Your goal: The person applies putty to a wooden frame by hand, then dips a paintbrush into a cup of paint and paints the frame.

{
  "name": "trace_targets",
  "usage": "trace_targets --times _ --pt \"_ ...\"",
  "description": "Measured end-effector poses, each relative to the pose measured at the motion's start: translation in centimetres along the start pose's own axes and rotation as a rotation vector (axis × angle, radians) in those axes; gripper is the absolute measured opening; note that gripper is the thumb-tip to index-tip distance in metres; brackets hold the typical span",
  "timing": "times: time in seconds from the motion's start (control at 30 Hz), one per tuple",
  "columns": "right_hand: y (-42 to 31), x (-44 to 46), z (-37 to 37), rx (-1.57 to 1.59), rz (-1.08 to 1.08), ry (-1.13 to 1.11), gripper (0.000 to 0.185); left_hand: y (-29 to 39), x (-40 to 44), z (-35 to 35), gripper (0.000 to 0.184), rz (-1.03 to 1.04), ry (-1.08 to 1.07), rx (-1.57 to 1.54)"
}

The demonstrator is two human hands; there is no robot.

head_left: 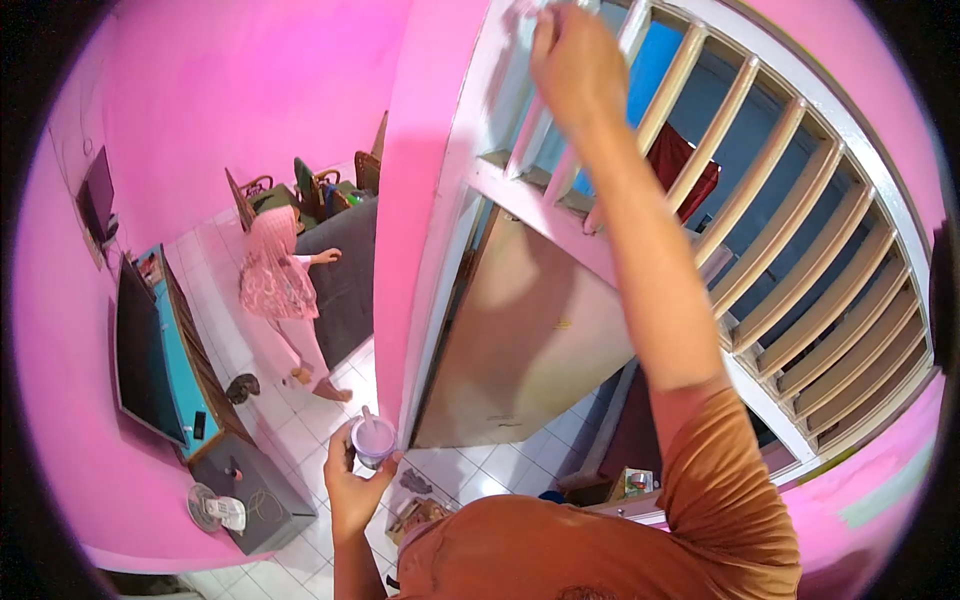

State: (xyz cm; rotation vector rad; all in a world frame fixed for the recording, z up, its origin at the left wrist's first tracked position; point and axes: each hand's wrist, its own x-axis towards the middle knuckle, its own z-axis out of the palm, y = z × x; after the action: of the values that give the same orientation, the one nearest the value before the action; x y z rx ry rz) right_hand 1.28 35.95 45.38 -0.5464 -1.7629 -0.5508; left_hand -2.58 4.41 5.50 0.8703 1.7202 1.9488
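Low in the view, my left hand [354, 492] is wrapped round a small cup [374, 440] of pale lilac-pink paint, with a short stick or handle [367, 414] standing in it. My right hand [580, 70] is raised to the upper corner of a slatted wooden vent frame [545, 208], its fingers closed. Whatever they grip is mostly hidden; a blurred pinkish bit shows beside the fingertips. Slats near this hand look pale pink-white, while the slats [790, 235] farther right are cream and brown.
Below the vent is a brown door [530, 340], ajar. On the left, a person [280, 270] in a pink head covering walks past a grey sofa [340, 280]. A television [150, 350], a fan [212, 510] and a dark cabinet [255, 500] line the pink wall.
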Motion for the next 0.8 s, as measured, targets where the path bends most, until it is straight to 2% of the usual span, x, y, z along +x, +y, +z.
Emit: trace_targets --times 0.1,0.33,0.4,0.53,0.6,0.7,0.73,0.8 --pt "-1.7 -6.0 -1.0 0.199 0.022 0.007 0.032 0.1 0.4 0.1 0.067 0.004 -0.026 -0.010" --pt "-1.4 -13.5 -5.8 0.391 0.155 -0.015 0.029 -0.8 1.2 0.7 0.067 -0.020 -0.131 -0.012" --pt "-1.4 -15.8 -7.3 0.501 0.287 -0.093 0.030 -1.1 1.5 1.2 0.068 -0.007 -0.132 0.004" --pt "-0.1 -20.8 -9.0 0.545 0.211 -0.054 0.034 -1.6 2.0 2.1 0.069 0.018 -0.181 -0.023" --pt "0.2 -23.3 -10.5 0.609 0.320 -0.155 0.035 -2.3 2.1 2.8 0.070 0.044 -0.203 0.003" --pt "0.4 -25.9 -12.6 0.563 0.398 -0.180 0.034 -3.0 2.4 4.0 0.072 0.128 -0.272 -0.040" --pt "0.5 -27.0 -13.4 0.566 0.411 -0.176 0.034 -2.8 2.4 4.4 0.071 0.085 -0.282 -0.058" --pt "0.9 -29.0 -14.8 0.630 0.656 -0.329 0.033 -2.4 2.6 5.2 0.070 0.076 -0.323 -0.086"
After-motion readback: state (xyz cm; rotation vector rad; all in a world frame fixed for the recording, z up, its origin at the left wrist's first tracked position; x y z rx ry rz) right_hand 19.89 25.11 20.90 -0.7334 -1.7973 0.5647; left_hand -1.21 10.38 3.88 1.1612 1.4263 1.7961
